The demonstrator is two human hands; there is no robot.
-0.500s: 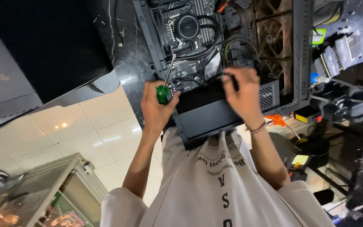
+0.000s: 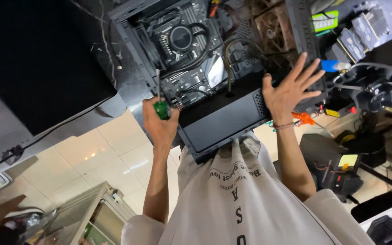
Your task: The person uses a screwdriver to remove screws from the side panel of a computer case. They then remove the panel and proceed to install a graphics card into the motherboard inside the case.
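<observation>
Over the open black PC case on the dark tabletop: left hand is closed around a green-handled screwdriver, shaft up beside the motherboard. Right hand is spread wide, empty, above the case's right edge. Looks like mid screw-work; next move needs the tip seated squarely on a screw.

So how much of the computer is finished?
Looks partly done: the round cooler, board and cables sit inside the open computer case. In hand: the left hand grips a green screwdriver; the right hand is spread open by the case. Left: the side is uncovered.
</observation>
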